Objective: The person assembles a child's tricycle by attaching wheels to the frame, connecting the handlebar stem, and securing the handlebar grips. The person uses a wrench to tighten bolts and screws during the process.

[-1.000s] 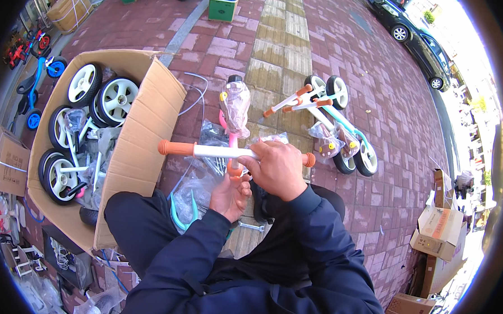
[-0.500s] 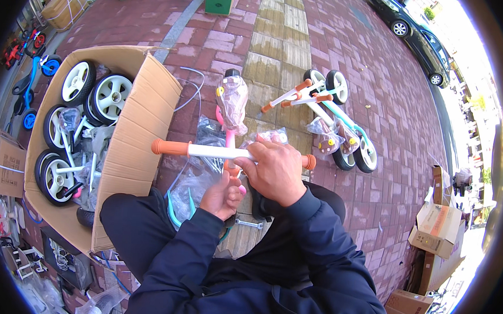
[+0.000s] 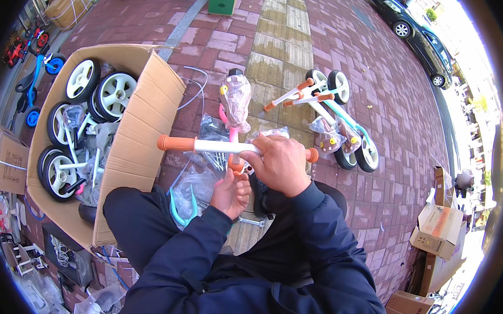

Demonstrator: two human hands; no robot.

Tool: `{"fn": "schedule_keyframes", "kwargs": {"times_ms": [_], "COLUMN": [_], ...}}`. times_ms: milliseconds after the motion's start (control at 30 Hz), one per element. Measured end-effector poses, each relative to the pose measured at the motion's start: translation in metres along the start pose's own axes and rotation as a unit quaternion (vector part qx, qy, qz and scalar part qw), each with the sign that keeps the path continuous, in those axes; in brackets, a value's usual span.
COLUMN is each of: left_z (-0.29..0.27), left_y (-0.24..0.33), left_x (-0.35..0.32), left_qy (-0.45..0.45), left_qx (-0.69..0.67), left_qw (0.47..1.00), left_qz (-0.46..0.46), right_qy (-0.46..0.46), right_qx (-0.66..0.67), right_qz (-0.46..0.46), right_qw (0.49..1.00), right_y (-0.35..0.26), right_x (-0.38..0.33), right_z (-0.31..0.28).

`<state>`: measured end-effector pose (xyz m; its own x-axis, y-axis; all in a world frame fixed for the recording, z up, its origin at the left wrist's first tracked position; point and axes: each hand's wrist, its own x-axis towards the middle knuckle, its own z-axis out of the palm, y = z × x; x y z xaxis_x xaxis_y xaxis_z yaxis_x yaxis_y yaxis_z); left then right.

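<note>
- One bar (image 3: 221, 146), white with orange grips, lies crosswise above the person's lap.
- The right hand (image 3: 282, 167) is clamped on the bar, near its right-hand grip.
- The left hand (image 3: 231, 194) is just below, fingers curled and thumb up by an orange collar (image 3: 235, 166); whether it grips anything cannot be told.
- Beyond the bar, a pink stem (image 3: 233, 135) meets a plastic-wrapped part (image 3: 238, 100).
- A wrench (image 3: 251, 221) and a turquoise fork (image 3: 174, 206) lie near the knees.
- To the left, a box (image 3: 136, 152) holds white-hubbed wheels (image 3: 58, 175).
</note>
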<state>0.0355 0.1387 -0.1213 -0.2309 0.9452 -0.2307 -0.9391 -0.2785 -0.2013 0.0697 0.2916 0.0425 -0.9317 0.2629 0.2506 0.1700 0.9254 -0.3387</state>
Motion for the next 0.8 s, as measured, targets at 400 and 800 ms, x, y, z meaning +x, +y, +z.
{"fn": "schedule_keyframes", "kwargs": {"times_ms": [400, 800], "left_z": [0.014, 0.019], "left_y": [0.011, 0.005], "left_x": [-0.008, -0.006], "left_qy": [0.087, 0.020], "left_qx": [0.106, 0.056], "left_qw": [0.991, 0.998], "left_qz": [-0.006, -0.014], "right_qy": [0.022, -0.002], "right_qx": [-0.002, 0.003], "right_qz": [-0.030, -0.015], "right_qw": [0.999, 1.000], "right_y": [0.003, 0.005], "right_x": [-0.001, 0.001], "right_z": [0.006, 0.004]}}
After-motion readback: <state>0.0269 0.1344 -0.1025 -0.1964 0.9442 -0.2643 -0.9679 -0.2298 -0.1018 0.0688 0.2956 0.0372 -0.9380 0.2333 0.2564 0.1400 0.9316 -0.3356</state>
